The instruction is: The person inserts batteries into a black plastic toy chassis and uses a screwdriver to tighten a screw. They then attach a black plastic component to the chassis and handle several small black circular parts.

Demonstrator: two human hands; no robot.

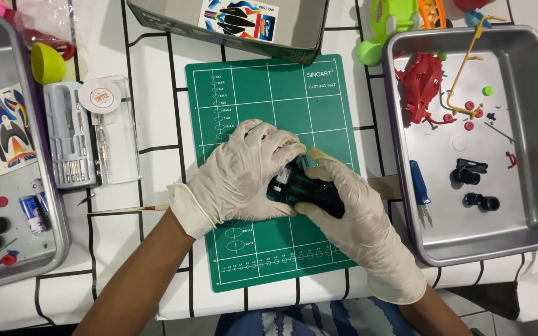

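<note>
Both hands gloved in white latex, meeting at centre frame over the green mat (319, 99). Left hand (244, 174) curls down over the top of a small black chassis (303, 190), fingers closed on it; right hand (350, 205) cups the same chassis from the lower right, thumb up beside the left fingers. The chassis sits between the two palms, just above the mat surface; whether it touches the mat cannot be told. A metal part shows in its exposed middle, details too small to read. Left of the mat: a clear driver case (85, 134) with a round white tape roll (99, 96) on it, a yellow-green half shell (46, 62) above, and a thin stick (129, 210) lying near the left wrist. Far left tray (51, 242) holds a sticker sheet (2, 127), black tyres and small red parts. Right tray (530, 224) holds a red body part (421, 87), a yellow sprue (462, 74), black wheels (471, 174) and a blue screwdriver (420, 186). A grey box (303, 31) with a second sticker sheet lies at top centre
</note>
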